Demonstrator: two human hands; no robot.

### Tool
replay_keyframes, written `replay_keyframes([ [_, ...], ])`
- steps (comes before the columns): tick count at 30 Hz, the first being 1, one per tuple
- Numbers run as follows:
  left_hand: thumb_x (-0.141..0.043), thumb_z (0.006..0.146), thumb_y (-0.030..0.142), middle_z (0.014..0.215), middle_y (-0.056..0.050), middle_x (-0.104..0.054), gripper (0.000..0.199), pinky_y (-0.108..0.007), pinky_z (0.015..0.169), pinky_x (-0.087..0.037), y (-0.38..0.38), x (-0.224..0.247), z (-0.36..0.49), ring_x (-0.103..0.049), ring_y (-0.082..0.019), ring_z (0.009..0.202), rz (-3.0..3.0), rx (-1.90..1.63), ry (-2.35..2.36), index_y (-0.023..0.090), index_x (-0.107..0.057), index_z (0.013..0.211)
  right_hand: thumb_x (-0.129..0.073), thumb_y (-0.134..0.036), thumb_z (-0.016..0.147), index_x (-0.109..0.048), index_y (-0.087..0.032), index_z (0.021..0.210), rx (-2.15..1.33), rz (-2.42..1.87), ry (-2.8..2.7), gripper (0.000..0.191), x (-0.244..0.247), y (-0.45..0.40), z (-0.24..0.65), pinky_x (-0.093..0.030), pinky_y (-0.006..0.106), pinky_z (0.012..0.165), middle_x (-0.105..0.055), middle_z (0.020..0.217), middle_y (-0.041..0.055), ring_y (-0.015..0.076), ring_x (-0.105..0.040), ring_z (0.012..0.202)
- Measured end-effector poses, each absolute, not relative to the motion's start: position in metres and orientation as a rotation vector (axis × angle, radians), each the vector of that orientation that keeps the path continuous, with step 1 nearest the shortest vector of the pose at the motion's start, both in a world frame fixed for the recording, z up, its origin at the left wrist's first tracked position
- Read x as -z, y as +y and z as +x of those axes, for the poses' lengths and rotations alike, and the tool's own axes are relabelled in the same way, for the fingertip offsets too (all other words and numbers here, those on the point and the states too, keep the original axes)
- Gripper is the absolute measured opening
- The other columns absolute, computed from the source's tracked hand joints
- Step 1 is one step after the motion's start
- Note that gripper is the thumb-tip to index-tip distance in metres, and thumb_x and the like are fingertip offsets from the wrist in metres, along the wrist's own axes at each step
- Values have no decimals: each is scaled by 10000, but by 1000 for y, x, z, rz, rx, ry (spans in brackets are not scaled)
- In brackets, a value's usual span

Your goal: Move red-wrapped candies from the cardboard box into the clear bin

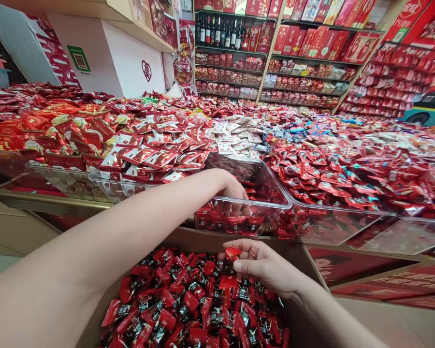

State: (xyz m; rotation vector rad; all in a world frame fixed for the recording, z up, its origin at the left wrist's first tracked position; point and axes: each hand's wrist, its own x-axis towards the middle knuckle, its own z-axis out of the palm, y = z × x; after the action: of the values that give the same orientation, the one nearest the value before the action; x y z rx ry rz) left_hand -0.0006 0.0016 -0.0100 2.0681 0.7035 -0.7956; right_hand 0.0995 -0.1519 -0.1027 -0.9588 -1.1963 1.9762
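Note:
My left hand [235, 192] reaches over the front wall of a clear plastic bin [271, 181], its fingers pointing down and slightly apart. Through the plastic they show just above red wrapped candies [235, 223] lying low in the bin; no candy is visible between them. Below, my right hand [266, 266] pinches a red-and-black wrapped candy [232, 258] between thumb and fingers. It is over a cardboard box [297, 295] filled with many candies in the same red-and-black wrappers [188, 304].
Neighbouring clear bins hold heaps of candy: red-and-white packets [159, 150] to the left, white packets [235, 135] behind, red wrapped candies [326, 174] to the right. Shelves of wine bottles [221, 34] and red boxes [322, 43] stand at the back. A white pillar [112, 63] rises at left.

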Motion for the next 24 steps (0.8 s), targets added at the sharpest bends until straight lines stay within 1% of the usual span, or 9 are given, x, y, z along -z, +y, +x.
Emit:
replay_keyframes([
  [4, -578, 515, 233, 937, 38, -603, 629, -252, 660, -461, -1, 8, -1, -566, -162, 758, 2043, 801, 693, 326, -417, 1116, -620, -195, 626, -460, -200, 1026, -1945, -994, -1159, 431, 106, -152, 100, -376, 209, 584, -538, 653, -25, 58, -486, 568],
  [6, -581, 512, 231, 934, 40, -604, 626, -254, 656, -461, -2, 6, -1, -567, -164, 751, 2049, 797, 688, 326, -425, 1110, -625, -189, 619, -463, -199, 1008, -1936, -994, -1143, 422, 107, -152, 100, -379, 206, 585, -551, 679, -19, 59, -495, 578],
  [10, -586, 506, 225, 946, 43, -600, 602, -267, 659, -459, -4, 2, -1, -564, -172, 751, 2087, 775, 688, 320, -455, 1086, -630, -186, 604, -497, -180, 936, -1894, -989, -1115, 357, 107, -151, 100, -386, 242, 692, -571, 805, 13, 91, -521, 705],
  [12, -590, 503, 222, 948, 43, -599, 588, -272, 666, -456, -3, 2, -1, -562, -176, 758, 2104, 762, 693, 315, -471, 1071, -626, -189, 599, -508, -183, 921, -1854, -1039, -1130, 343, 107, -151, 102, -394, 242, 673, -568, 821, 15, 89, -517, 678],
  [14, -595, 500, 222, 940, 37, -603, 579, -280, 670, -455, -3, 3, -1, -562, -182, 761, 2112, 755, 704, 305, -483, 1061, -624, -180, 591, -510, -195, 928, -1831, -1087, -1156, 356, 106, -151, 104, -396, 225, 606, -562, 813, 6, 71, -498, 601],
  [17, -606, 490, 219, 919, 21, -612, 580, -295, 666, -458, -1, 5, 0, -566, -188, 751, 2099, 755, 716, 291, -492, 1054, -616, -165, 588, -522, -198, 915, -1852, -1097, -1209, 342, 103, -153, 105, -374, 202, 544, -551, 761, -12, 52, -465, 543],
  [21, -608, 495, 228, 912, 24, -612, 585, -282, 660, -463, 1, 8, -1, -573, -170, 734, 2049, 768, 717, 307, -480, 1060, -618, -177, 578, -558, -150, 776, -1854, -1153, -1328, 208, 102, -154, 103, -349, 194, 562, -536, 665, -27, 53, -442, 560],
  [24, -602, 508, 243, 902, 27, -615, 576, -264, 642, -466, 1, 8, -2, -574, -156, 719, 2015, 794, 706, 316, -473, 1065, -621, -186, 577, -533, -135, 691, -1807, -1186, -1419, 154, 102, -155, 100, -311, 182, 507, -483, 574, -46, 44, -385, 512],
])
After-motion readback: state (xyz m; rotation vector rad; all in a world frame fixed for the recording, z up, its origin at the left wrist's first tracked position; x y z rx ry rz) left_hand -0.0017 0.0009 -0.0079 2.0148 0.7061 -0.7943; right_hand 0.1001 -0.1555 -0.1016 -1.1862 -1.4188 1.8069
